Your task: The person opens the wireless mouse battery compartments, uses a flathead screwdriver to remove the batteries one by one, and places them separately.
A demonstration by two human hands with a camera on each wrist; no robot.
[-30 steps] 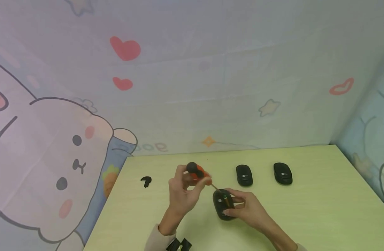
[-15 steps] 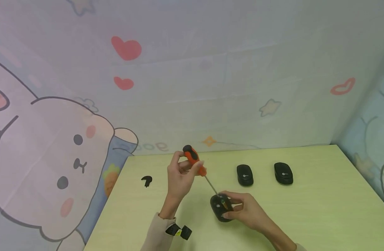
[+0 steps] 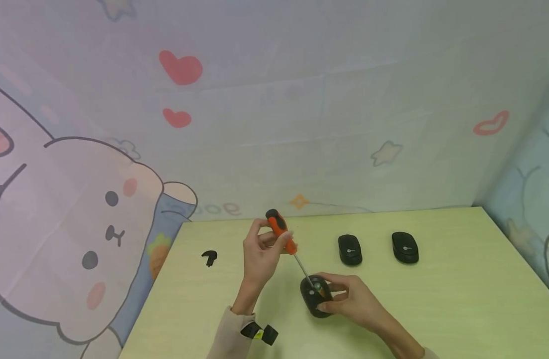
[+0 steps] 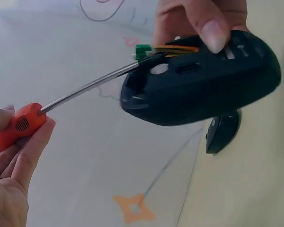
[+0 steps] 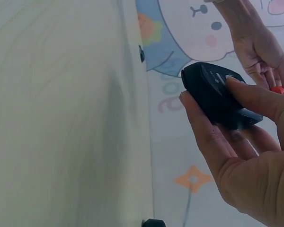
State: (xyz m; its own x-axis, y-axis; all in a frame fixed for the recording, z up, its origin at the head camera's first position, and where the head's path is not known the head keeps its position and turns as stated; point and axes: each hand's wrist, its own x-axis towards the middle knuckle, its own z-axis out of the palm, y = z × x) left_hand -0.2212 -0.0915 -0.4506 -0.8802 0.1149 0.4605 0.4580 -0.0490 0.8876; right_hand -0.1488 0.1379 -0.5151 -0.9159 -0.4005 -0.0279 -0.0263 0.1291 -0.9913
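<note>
My left hand [image 3: 260,259] grips the orange and black handle of a screwdriver [image 3: 278,223]. Its metal shaft slants down to the open slot in the underside of a black computer mouse [image 3: 309,302]. My right hand [image 3: 360,305] holds that mouse above the table, thumb on one face and fingers behind. In the left wrist view, a green block [image 4: 143,51] with a yellow-orange strip [image 4: 176,49] sticks out at the slot, and the screwdriver's tip lies against or just under it. The right wrist view shows the mouse [image 5: 208,90] from its other side, with the slot out of sight.
Two more black mice, a nearer one [image 3: 349,250] and one farther right [image 3: 405,248], lie on the pale yellow-green table [image 3: 463,299]. A small black hook-shaped piece [image 3: 209,258] is at the left. Behind the table hangs a printed cloth [image 3: 265,164].
My left hand has risen and the screwdriver now stands steeper than a second ago. The mouse in my right hand has shifted slightly left. Since half a second ago, the screwdriver has moved slightly right and down.
</note>
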